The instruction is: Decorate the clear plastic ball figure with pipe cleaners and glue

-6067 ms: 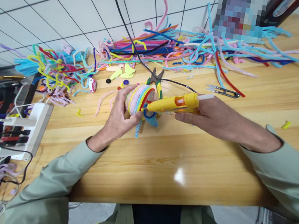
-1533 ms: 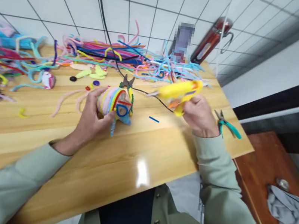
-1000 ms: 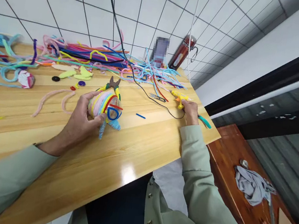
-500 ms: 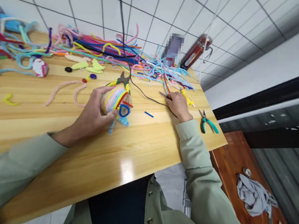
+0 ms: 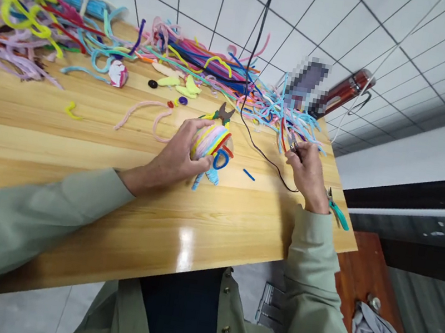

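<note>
My left hand (image 5: 180,154) is closed round a striped pipe-cleaner craft ball (image 5: 212,141). Bands of pink, lilac, yellow, blue and red cover the ball, with a blue loop (image 5: 221,159) on its right side and light blue fuzzy pieces (image 5: 211,176) below. Between the fingers of my right hand (image 5: 309,169) is a small dark-handled tool with a pointed metal blade (image 5: 293,141); the fingers hide part of it. A short blue stick (image 5: 249,174) lies on the table between the hands. Just behind the ball rest yellow-green pliers (image 5: 224,113) with dark jaws.
Piles of coloured pipe cleaners (image 5: 204,65) line the tiled wall. A black cable (image 5: 264,153) crosses the wooden table (image 5: 131,231). Teal-handled pliers (image 5: 339,213) lie by the right edge, partly behind my right wrist. A red flask (image 5: 346,93) stands at the back right.
My right hand has raised the small bladed tool from near the tabletop, its tip now pointing up. The view has swung, shifting the scene rightward. My left hand still grips the ball.
</note>
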`<control>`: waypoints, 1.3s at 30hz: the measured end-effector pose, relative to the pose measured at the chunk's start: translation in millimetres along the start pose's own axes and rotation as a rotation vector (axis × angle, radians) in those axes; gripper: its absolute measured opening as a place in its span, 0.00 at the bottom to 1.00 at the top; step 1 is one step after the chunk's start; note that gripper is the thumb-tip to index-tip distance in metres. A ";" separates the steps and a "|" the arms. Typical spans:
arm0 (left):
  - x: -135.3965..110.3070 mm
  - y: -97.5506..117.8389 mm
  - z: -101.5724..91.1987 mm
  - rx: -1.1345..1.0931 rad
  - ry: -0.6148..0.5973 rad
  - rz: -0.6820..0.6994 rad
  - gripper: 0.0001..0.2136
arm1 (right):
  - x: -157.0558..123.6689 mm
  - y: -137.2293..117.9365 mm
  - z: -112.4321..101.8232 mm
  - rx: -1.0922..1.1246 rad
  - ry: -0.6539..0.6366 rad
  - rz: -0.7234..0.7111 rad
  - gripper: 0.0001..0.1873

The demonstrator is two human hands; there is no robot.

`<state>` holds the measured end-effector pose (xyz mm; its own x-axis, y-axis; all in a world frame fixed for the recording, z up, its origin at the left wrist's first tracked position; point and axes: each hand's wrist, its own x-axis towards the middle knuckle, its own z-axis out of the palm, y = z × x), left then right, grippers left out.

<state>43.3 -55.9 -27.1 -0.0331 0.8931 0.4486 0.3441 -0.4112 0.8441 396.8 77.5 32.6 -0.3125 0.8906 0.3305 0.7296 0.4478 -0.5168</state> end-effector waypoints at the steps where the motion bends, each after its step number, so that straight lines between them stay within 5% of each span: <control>1: 0.2 1.1 0.1 -0.001 0.004 -0.009 0.35 | -5.9 -17.1 -1.6 0.035 0.009 -0.060 0.13; 6: 0.3 6.3 -1.0 -0.023 -0.021 -0.049 0.35 | -38.6 -108.3 9.2 0.018 -0.097 -0.314 0.12; 9: 0.5 7.8 -1.7 -0.019 -0.030 -0.052 0.35 | -50.1 -134.8 24.7 -0.030 -0.148 -0.461 0.12; 15: 1.2 6.2 -0.7 -0.021 -0.020 -0.032 0.35 | -57.3 -134.0 47.5 -0.207 -0.039 -0.610 0.13; 39: 0.6 4.6 -0.3 -0.006 -0.009 -0.023 0.36 | -62.7 -131.2 60.8 -0.287 0.008 -0.600 0.13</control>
<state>44.6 -57.4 -22.9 -0.0321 0.9038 0.4267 0.3381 -0.3919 0.8556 283.7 -32.3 31.8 -0.7113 0.4918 0.5021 0.5638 0.8259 -0.0103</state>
